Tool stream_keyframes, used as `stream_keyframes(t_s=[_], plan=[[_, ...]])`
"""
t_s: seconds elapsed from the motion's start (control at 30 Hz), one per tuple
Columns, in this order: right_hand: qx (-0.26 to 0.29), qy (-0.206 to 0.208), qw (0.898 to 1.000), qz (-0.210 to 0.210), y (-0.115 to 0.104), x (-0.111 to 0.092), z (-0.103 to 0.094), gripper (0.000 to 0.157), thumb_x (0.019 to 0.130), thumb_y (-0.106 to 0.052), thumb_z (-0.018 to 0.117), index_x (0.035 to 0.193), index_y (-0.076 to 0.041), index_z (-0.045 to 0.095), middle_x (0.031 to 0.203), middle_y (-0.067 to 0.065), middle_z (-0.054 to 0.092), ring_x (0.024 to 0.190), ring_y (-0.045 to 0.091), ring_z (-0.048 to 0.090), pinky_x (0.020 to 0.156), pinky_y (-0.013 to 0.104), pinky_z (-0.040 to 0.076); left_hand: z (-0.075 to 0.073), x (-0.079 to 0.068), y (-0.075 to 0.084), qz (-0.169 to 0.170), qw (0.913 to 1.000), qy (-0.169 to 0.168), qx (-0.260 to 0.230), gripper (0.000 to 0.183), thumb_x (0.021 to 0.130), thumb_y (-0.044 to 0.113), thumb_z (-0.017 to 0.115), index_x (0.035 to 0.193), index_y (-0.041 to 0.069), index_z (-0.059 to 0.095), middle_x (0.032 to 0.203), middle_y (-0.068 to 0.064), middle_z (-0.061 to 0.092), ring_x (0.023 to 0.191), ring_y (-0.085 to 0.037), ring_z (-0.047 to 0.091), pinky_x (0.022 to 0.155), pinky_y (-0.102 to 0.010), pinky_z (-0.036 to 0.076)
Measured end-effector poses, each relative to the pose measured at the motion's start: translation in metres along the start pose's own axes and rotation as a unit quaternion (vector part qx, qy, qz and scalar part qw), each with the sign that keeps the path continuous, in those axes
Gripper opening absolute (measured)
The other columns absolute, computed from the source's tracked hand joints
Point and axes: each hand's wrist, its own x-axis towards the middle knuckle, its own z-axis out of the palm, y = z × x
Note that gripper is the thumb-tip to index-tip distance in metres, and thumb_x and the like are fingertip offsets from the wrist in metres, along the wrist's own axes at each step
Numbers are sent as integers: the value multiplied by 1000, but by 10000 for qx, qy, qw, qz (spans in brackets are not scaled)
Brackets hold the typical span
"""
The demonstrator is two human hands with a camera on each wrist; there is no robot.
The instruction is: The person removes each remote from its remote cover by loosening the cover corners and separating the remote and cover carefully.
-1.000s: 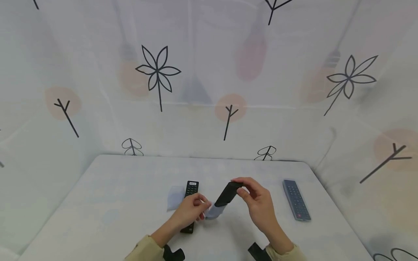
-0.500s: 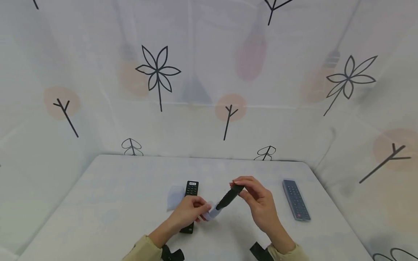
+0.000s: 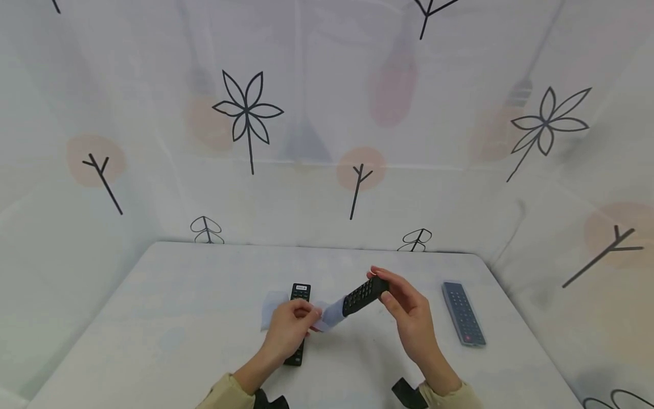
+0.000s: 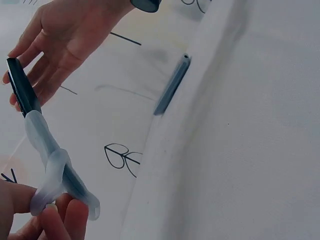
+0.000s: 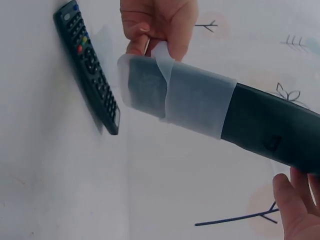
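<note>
Above the table, my right hand (image 3: 409,312) holds a black remote control (image 3: 365,295) by one end, its buttons toward the head view. A frosted, translucent cover (image 3: 334,313) wraps the remote's other end. My left hand (image 3: 288,326) pinches a loose flap of this cover between thumb and fingers. In the right wrist view the remote's plain back (image 5: 275,127) shows bare beyond the cover (image 5: 200,97), which has a folded edge near my left fingers (image 5: 175,30). The left wrist view shows the cover's flap (image 4: 52,175) curling over itself.
A second black remote (image 3: 300,292) lies on the white table (image 3: 204,284), partly hidden by my left hand. Beside it is a flat translucent cover (image 3: 272,309). At the right lies a blue-grey remote (image 3: 464,313). Patterned cloth (image 3: 306,204) hangs around the table's back and sides.
The held remote has turned from its back, through edge-on, to buttons facing the head view. My left hand has shifted left, the cover stretching out between the hands.
</note>
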Motion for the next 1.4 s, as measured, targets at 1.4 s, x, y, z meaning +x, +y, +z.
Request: stream_keyframes(t_s=[1.4], plan=[[-1169, 369, 9867, 1068, 2, -5, -8, 37, 91, -6, 72, 127, -10, 67, 121, 7, 69, 107, 18, 68, 81, 25, 55, -4, -2, 2, 388, 9948, -151, 934, 18, 91, 24, 74, 99, 11, 66, 70, 7, 66, 63, -11, 57, 55, -26, 45]])
